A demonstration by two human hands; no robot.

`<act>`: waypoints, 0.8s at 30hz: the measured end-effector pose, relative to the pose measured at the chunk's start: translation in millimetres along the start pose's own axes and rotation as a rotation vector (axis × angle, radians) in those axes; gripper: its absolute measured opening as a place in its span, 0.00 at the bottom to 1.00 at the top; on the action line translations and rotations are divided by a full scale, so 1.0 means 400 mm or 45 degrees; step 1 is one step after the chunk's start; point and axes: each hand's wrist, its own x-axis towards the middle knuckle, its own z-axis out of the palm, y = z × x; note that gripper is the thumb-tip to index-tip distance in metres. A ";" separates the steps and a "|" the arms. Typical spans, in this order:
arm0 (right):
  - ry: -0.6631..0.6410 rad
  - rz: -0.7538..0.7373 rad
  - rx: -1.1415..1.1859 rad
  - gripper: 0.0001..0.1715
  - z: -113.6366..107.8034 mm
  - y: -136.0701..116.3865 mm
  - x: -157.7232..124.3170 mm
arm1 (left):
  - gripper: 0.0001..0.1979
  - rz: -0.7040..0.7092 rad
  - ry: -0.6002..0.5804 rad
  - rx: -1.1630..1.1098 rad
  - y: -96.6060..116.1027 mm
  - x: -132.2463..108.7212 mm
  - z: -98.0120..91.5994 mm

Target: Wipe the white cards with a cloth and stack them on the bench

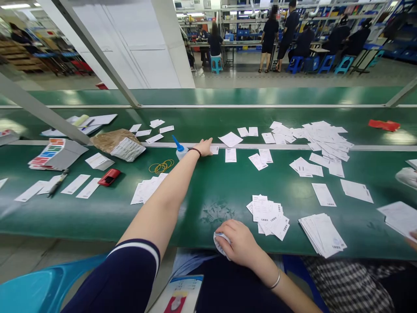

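My left hand (204, 148) reaches out across the table, fingers stretched out, right beside a small white printed card (214, 150); whether it touches the card I cannot tell. A bottle with a blue nozzle (177, 144) stands just left of that wrist, and yellow rubber bands (161, 167) lie nearby. At the table's front edge, my right hand (239, 241) is closed around a curved piece of white paper (220, 245), partly hidden by the fingers. Printed white slips (269, 217) lie in a loose pile to its right.
More white slips (325, 139) are scattered at the right on the green table (202, 191). A neat stack of slips (322, 234) lies near the front edge. At left are a brown-wrapped packet (114, 141), a red device (110, 177) and a pen (58, 182). Another person's hand (412, 239) holds papers at far right.
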 end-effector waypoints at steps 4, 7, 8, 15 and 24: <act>-0.028 -0.021 0.002 0.07 -0.001 0.003 -0.001 | 0.40 -0.058 0.020 0.028 0.005 0.042 0.000; -0.034 -0.027 0.012 0.06 -0.005 0.004 0.000 | 0.33 -0.053 0.164 0.028 0.015 0.042 0.020; -0.035 -0.026 0.015 0.06 -0.007 0.004 0.001 | 0.29 -0.045 0.220 0.021 0.019 0.035 0.026; -0.029 -0.020 0.032 0.07 -0.014 -0.001 0.001 | 0.14 0.281 0.542 -0.066 0.035 -0.138 0.053; 0.261 0.210 0.408 0.08 -0.024 0.008 -0.002 | 0.11 0.755 0.895 -0.219 0.018 -0.455 0.120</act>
